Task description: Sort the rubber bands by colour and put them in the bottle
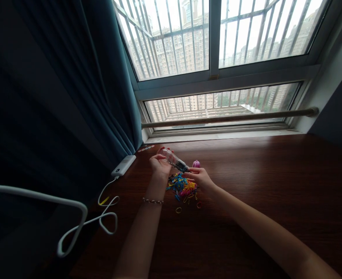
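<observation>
- Brown wood-grain tabletop, spreading beneath everything handled; directions below are from the clear bottle.
- Barred window, at 1 o'clock.
- Blue curtain, at 10 o'clock.
- White cable, looping at 8 o'clock.
- Right hand, at 4 o'clock, fingers pinched on the bottle's dark end.
- Left hand, at 9 o'clock, fingers curled around the clear end.
- Pile of small blue, pink and yellow pieces, at 6 o'clock; too small to tell clips from bands.
- Clear bottle, held tilted between both hands above the tabletop, dark matter inside its 4 o'clock end.
- White plugged-in device, at 9 o'clock.
- Braided bracelet, on the left wrist, at 7 o'clock.
- Ridged pink-purple object, at 3 o'clock.
- Loose yellow loop, at 6 o'clock, beyond the pile.
</observation>
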A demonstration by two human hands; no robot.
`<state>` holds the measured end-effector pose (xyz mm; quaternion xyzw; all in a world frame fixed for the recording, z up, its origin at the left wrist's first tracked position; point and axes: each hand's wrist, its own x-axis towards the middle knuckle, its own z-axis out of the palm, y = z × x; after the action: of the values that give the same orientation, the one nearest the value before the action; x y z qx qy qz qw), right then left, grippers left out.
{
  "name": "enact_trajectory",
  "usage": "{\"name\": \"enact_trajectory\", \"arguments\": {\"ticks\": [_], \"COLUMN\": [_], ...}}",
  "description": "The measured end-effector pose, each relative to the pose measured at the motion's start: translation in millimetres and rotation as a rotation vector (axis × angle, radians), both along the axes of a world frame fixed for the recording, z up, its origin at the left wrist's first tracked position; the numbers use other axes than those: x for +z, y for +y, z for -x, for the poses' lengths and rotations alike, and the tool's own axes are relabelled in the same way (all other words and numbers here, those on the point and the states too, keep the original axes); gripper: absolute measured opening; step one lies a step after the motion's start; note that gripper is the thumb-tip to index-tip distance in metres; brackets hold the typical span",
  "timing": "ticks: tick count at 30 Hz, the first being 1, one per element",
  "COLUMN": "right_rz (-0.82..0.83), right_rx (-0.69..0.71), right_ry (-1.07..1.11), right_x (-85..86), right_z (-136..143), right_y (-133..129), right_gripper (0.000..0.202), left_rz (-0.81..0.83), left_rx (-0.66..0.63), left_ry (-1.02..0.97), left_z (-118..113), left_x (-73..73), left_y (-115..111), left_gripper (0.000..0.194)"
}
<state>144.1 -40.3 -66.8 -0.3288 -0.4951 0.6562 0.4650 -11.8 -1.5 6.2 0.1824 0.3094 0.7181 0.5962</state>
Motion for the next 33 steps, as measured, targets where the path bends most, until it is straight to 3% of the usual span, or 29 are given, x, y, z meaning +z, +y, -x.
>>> {"name": "enact_trajectory", "arguments": {"ticks": [7,15,20,33], "right_rz": [0.04,-0.153,-0.245,-0.435], "right_rx": [-0.036,-0.114,-0.177,-0.292], "right_ry": [0.008,-0.209,-0.372,-0.518], "right_x": [-6.5,-22.3,-29.0,-29.6], "right_z": [5,10,10,9], "right_y": [2,3,5,4], "right_gripper": [0.041,0.038,0.041,0.022], "left_rz": [-0.108,-0.327,-0.393,-0.374], "left_rx": [-0.106,-0.238,-0.258,-0.181], "left_ry": [0.143,0.326,0.402,0.386], "left_z": [-2,8,7,5], "left_x": [13.8,28.7,30.8,32.5], "left_y": [-11,-20,-22,-23], "left_gripper": [0.033,0.039,0.041,0.035]}}
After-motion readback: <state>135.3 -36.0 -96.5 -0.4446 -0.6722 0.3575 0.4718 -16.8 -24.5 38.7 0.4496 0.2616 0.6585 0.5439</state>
